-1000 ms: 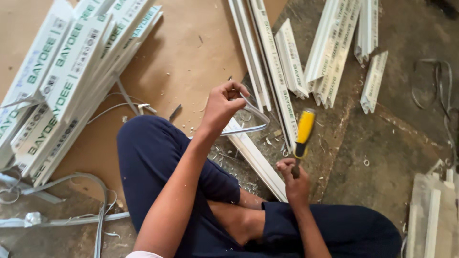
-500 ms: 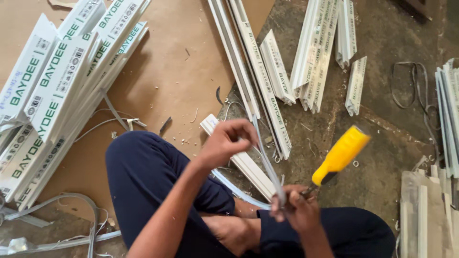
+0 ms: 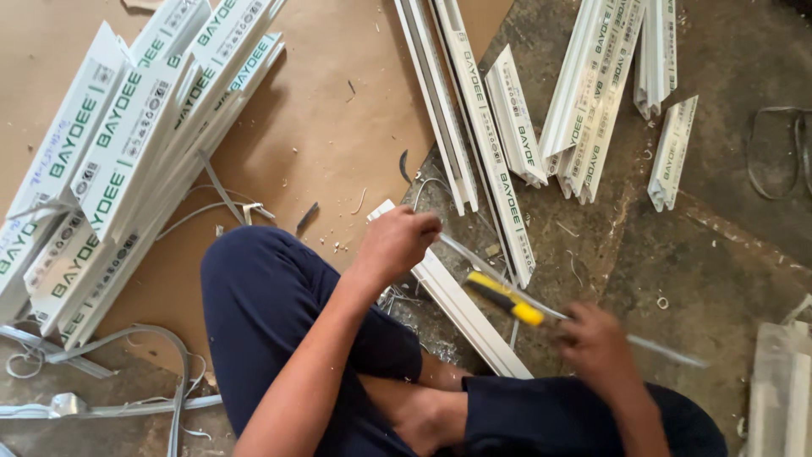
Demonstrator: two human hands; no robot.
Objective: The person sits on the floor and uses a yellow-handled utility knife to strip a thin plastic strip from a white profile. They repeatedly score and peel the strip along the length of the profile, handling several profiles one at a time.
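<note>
- I see the left hand (image 3: 396,241) gripping a thin grey strip (image 3: 474,256) over a white profile piece (image 3: 461,309).
- Right hand (image 3: 599,345), blurred, holds a yellow-handled tool (image 3: 505,299).

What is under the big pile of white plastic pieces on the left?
The pile of white profiles lies on a brown board spread over the floor. Thin grey strips poke out from its lower edge. Whatever lies beneath the middle of the pile is covered.
</note>
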